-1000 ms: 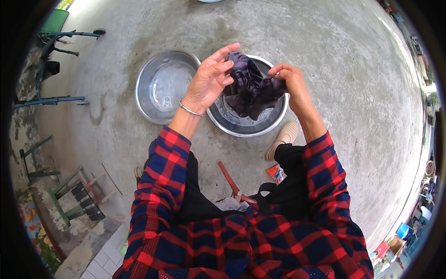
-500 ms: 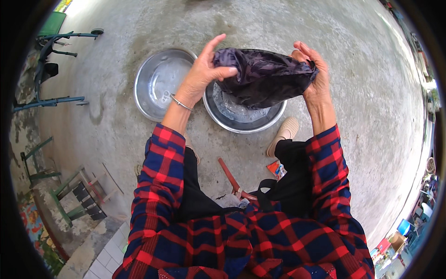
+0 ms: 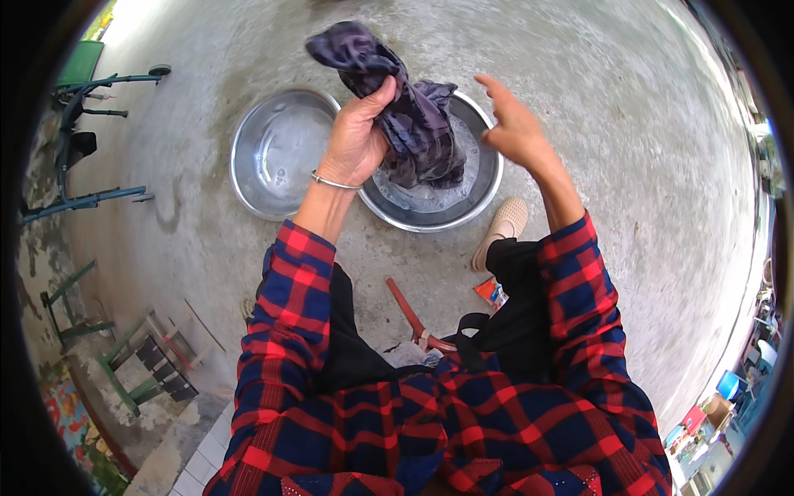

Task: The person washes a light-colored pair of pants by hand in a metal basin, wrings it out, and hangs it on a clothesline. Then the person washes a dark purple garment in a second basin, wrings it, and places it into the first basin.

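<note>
A dark purple-black patterned cloth (image 3: 418, 132) hangs bunched from my left hand (image 3: 357, 136), whose fingers are wrapped round it. Its upper end flops over to the far left, while the lower end droops over the right metal basin (image 3: 434, 221). Sudsy water (image 3: 463, 178) shows in that basin; whether the cloth touches it I cannot tell. My right hand (image 3: 517, 124) is off the cloth, just beyond the basin's right rim, with the index finger stretched out and nothing held. A second metal basin (image 3: 248, 169) with a little clear, bubbly water stands to the left.
Between my feet lie a red-brown stick-like piece (image 3: 404, 307) and an orange packet (image 3: 490, 292). A beige shoe (image 3: 506, 225) is close to the right basin. At left stand a blue metal frame (image 3: 91, 198) and a green stool (image 3: 120, 380) on the concrete floor (image 3: 645, 165).
My right hand has let go of the cloth and sits apart on the right. The cloth, stretched between both hands before, now dangles from my left hand alone.
</note>
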A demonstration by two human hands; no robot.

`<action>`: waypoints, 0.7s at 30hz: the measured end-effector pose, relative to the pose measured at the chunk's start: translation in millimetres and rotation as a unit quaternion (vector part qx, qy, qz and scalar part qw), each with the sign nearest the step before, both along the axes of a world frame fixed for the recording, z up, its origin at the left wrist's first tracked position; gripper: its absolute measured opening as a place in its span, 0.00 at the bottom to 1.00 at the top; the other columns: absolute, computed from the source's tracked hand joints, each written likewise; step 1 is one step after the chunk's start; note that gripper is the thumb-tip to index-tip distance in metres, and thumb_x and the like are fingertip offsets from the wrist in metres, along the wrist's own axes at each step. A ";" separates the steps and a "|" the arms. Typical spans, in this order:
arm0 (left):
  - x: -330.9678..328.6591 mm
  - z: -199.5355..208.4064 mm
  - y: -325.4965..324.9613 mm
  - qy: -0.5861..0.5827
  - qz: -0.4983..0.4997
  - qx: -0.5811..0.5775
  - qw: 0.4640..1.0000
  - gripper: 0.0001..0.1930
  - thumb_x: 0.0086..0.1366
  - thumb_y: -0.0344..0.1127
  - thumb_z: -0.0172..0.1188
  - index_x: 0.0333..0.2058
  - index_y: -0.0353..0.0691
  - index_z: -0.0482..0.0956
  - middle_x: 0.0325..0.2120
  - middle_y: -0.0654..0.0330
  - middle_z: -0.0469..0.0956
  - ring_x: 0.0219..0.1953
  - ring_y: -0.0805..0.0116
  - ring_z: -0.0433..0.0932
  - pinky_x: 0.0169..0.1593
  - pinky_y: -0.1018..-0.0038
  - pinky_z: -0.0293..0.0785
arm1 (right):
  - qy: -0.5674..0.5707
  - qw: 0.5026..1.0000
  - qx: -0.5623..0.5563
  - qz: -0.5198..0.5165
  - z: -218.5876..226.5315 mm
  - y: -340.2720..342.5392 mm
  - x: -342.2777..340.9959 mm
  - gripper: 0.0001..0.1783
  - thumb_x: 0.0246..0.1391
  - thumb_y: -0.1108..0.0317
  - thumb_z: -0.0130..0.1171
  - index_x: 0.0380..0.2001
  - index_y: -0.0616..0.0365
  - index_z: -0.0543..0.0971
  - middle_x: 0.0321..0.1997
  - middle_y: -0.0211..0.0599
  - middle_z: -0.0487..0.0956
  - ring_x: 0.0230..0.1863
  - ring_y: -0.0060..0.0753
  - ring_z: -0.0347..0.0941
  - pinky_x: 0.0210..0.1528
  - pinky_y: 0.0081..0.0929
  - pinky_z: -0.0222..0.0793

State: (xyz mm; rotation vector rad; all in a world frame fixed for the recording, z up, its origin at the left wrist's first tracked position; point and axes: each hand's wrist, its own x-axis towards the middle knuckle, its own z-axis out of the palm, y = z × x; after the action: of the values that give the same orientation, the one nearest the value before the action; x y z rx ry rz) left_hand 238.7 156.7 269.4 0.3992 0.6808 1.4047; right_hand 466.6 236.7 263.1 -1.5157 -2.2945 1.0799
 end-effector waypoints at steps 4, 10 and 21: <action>-1.8 6.1 -2.2 -0.174 -0.064 0.015 0.982 0.14 0.72 0.41 0.54 0.47 0.38 0.77 0.45 0.61 0.80 0.50 0.66 0.78 0.60 0.64 0.71 | 0.229 0.963 0.039 0.134 -19.9 -32.1 -34.5 0.43 0.39 0.67 0.72 0.61 0.60 0.68 0.64 0.53 0.69 0.56 0.48 0.73 0.57 0.33 0.70; -19.0 14.1 -1.0 -0.067 -0.081 -0.001 0.994 0.20 0.71 0.46 0.53 0.52 0.38 0.74 0.52 0.56 0.76 0.56 0.62 0.73 0.62 0.59 0.67 | 0.366 0.885 -0.254 -0.137 0.2 -28.0 -34.1 0.10 0.56 0.70 0.55 0.33 0.64 0.83 0.33 0.27 0.82 0.34 0.16 0.72 0.38 0.17 0.67; -87.3 -75.7 -36.4 0.417 -0.170 -0.254 0.856 0.25 0.60 0.28 0.57 0.58 0.36 0.71 0.51 0.56 0.77 0.46 0.67 0.75 0.51 0.66 0.74 | 0.590 0.732 -0.301 -0.163 12.4 -17.4 -30.9 0.09 0.58 0.76 0.51 0.39 0.66 0.80 0.38 0.36 0.83 0.38 0.30 0.81 0.43 0.30 0.79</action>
State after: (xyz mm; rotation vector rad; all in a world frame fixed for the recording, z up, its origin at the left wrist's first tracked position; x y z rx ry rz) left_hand 151.4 120.2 193.7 0.6688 1.5623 0.6174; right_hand 435.7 219.4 275.5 -0.7815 -0.7940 1.9580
